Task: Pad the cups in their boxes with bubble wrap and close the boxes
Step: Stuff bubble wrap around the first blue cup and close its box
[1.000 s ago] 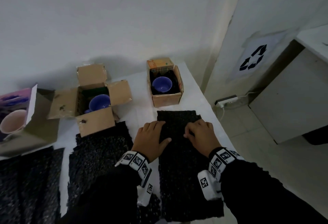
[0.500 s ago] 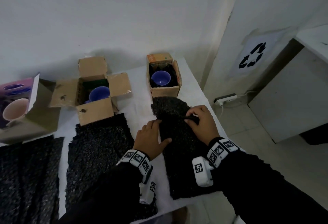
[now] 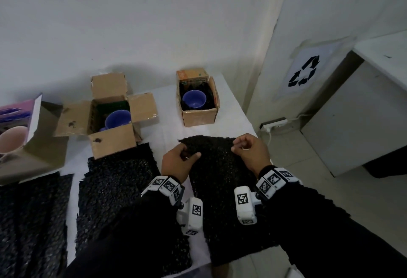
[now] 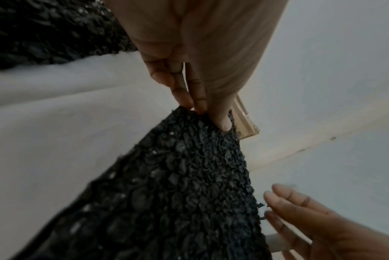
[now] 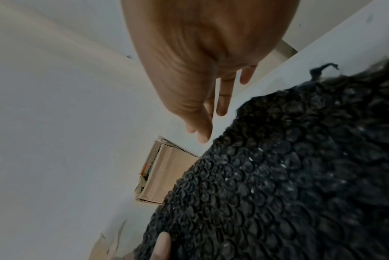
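Fingers of the left hand pinch the far left corner of the black bubble wrap sheet, thumb on top, corner raised off the worktop. Right hand fingers are curled at the sheet's far right corner; in the left wrist view they sit just beside the edge, loosely spread (actual contact hard to tell). A second ago both hands lay flat on the sheet; half a second ago the far edge was being bunched; now that edge is lifted and humped, and both hands have come up off the surface. The sheet's near end still hangs over the worktop's near edge at the right corner.

The small box with a blue cup stands open near the far right corner, dark wrap already round the cup, unchanged. The four-flap box with a second blue cup sits open mid far edge. A pink box with a pink cup is at the left edge. Two more wrap sheets lie flat to the left.
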The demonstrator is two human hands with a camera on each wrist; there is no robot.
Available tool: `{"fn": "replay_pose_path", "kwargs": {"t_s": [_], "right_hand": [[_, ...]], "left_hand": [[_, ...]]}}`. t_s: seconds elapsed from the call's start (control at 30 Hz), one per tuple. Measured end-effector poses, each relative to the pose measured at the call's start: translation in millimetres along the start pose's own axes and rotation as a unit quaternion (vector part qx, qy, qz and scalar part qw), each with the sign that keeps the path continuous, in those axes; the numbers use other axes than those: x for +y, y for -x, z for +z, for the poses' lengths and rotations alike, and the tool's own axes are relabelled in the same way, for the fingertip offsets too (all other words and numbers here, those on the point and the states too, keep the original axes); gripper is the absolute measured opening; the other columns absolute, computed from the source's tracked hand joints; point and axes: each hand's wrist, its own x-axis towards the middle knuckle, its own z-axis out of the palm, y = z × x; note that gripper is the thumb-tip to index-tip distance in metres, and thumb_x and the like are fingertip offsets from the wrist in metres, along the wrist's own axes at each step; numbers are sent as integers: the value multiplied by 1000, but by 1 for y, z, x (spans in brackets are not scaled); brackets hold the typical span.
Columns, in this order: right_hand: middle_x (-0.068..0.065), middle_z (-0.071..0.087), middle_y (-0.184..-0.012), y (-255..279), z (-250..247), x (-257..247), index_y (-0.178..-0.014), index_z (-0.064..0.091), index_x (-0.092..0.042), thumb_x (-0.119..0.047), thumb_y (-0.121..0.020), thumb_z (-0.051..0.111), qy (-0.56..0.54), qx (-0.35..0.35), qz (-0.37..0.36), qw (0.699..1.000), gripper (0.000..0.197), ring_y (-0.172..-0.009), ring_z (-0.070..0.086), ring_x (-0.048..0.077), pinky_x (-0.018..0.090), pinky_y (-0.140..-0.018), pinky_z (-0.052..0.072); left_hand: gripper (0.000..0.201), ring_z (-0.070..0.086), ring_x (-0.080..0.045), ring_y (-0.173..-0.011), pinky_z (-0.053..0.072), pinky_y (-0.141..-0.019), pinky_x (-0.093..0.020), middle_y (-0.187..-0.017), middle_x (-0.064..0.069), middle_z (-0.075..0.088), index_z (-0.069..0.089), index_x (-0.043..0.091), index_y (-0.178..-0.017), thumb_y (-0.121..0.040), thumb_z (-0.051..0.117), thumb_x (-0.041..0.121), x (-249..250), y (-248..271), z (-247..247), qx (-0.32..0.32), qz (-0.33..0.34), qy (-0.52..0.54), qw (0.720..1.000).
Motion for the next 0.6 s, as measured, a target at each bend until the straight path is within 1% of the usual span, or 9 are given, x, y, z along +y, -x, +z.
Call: {"fn": "replay_pose_path", "kwargs": {"t_s": [0.1,0.13,0.23,0.3,0.33,0.4,0.43,0.5,0.6], "right_hand": [[-7,68,-84,3,1,-2,-82,62,-28,-7,-76,76,-15,7,-57,998,26,-85,64,9,42,-92,51],[-7,68,-92,3,2,-3,-89,62,-27,-16,-74,80,-19,-5,-67,998,27,-91,63,8,40,-94,50],[-16,62,-115,2,8,-3,-114,49,-47,-64,-54,81,49,-80,-44,995,71,-112,55,9,39,-102,41],[-17,60,-120,4,12,-8,-125,40,-52,-73,-51,75,99,-113,-31,988,84,-116,51,10,35,-102,33],[-15,62,-115,2,13,-10,-125,45,-47,-67,-58,77,105,-115,-36,987,77,-112,53,10,29,-98,33],[-10,67,-96,1,15,-20,-108,62,-33,-49,-73,77,85,-101,-45,990,41,-96,61,12,21,-90,41],[-8,69,-88,-1,15,-24,-97,66,-27,-44,-77,75,49,-94,-44,993,28,-90,65,15,30,-90,48],[4,73,-90,-1,13,-35,-95,68,-19,-33,-82,71,-98,-87,5,991,19,-91,69,26,50,-90,53],[14,73,-99,-7,8,-54,-107,66,-12,-15,-93,61,-307,-98,77,944,15,-94,68,34,48,-88,54]], "left_hand": [[20,59,-13,-71,43,-67,-20,-75,6,62,60,16,-88,-84,72,31,2,0,-1,13,34,-7,999],[17,59,-10,-69,42,-65,-14,-75,7,62,62,17,-90,-84,72,29,5,0,-1,18,42,5,999],[15,59,0,-64,42,-59,-5,-72,13,63,63,24,-82,-79,77,29,19,-1,-1,20,61,66,996],[15,60,1,-66,44,-61,-7,-74,12,65,62,27,-81,-79,77,28,27,-2,0,8,78,109,991],[14,60,2,-68,44,-62,-8,-75,12,66,61,27,-84,-81,75,28,31,-3,1,0,88,120,989],[16,62,2,-72,43,-64,-8,-80,10,67,58,26,-95,-85,70,29,38,-3,1,-30,92,140,985],[24,63,2,-74,44,-64,-8,-84,9,68,56,26,-102,-84,71,30,40,-2,0,-48,88,151,983],[49,62,5,-77,43,-67,-6,-91,8,68,53,28,-116,-76,79,35,38,-1,-1,-91,80,149,981],[56,61,10,-88,45,-76,-6,-99,15,67,56,35,-120,-71,82,42,36,2,4,-159,65,130,977]]}}
